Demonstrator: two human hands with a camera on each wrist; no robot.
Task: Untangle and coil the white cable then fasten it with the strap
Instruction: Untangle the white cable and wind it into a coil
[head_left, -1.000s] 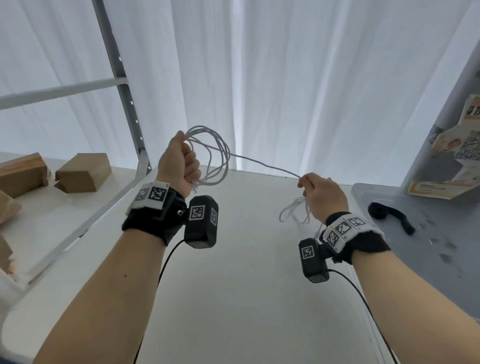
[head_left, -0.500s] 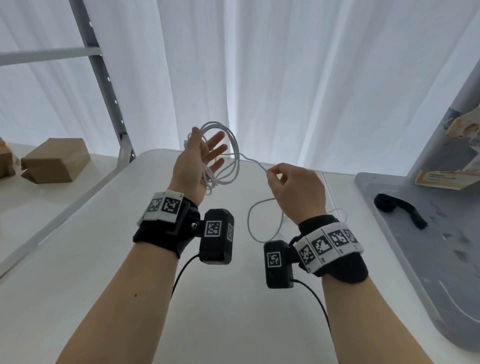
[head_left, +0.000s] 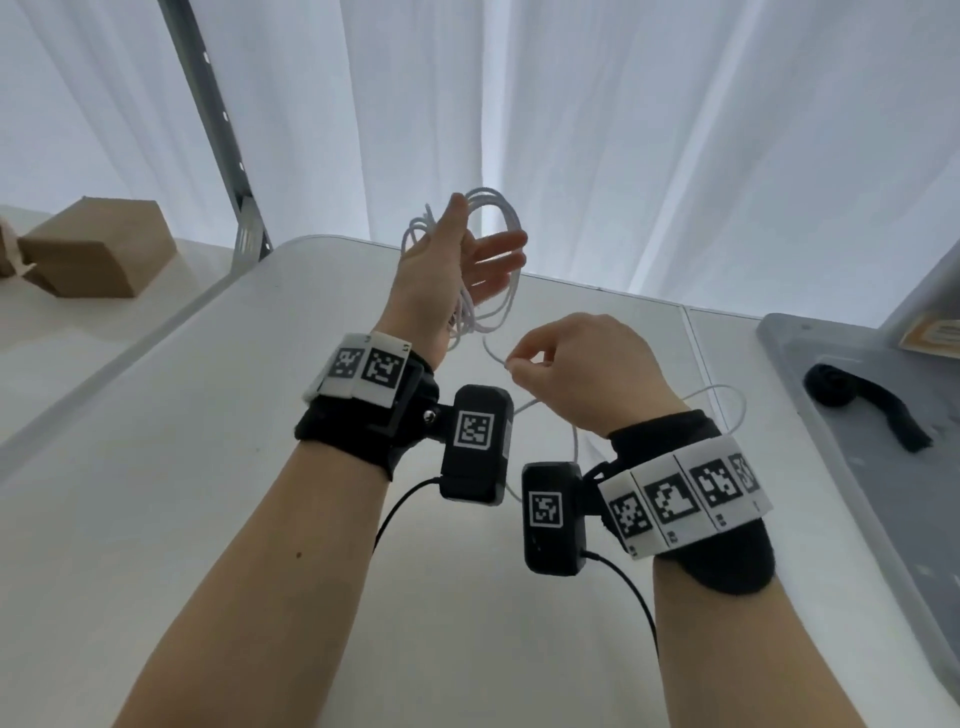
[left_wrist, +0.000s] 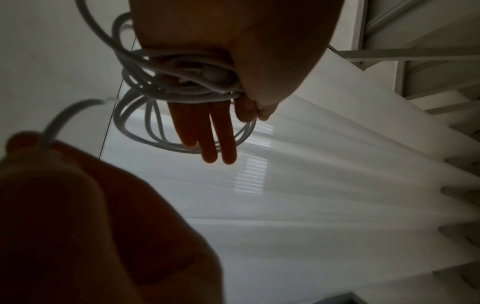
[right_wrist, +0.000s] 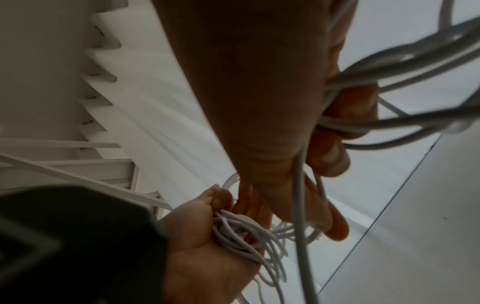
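Note:
The white cable (head_left: 506, 218) is gathered in several loops across the palm of my raised left hand (head_left: 467, 265). In the left wrist view the fingers are straight and the thumb pins the coil (left_wrist: 187, 90) against the palm. My right hand (head_left: 571, 374), just below and to the right, pinches a single strand between thumb and forefinger. More loose cable loops down behind that wrist onto the table. In the right wrist view the coil (right_wrist: 241, 230) lies in the left hand (right_wrist: 202, 236). The black strap (head_left: 872, 405) lies on the grey tray (head_left: 883, 519) at the right.
The white table (head_left: 234, 441) spreads under both arms. A cardboard box (head_left: 98, 249) sits on a side surface at the far left, beside a metal upright (head_left: 218, 130). White curtains hang behind. A printed card (head_left: 930, 332) shows at the right edge.
My left hand has opened from a fist round the coil to straight fingers. My right hand has come in from the right, close under the left, drawing the strand with it.

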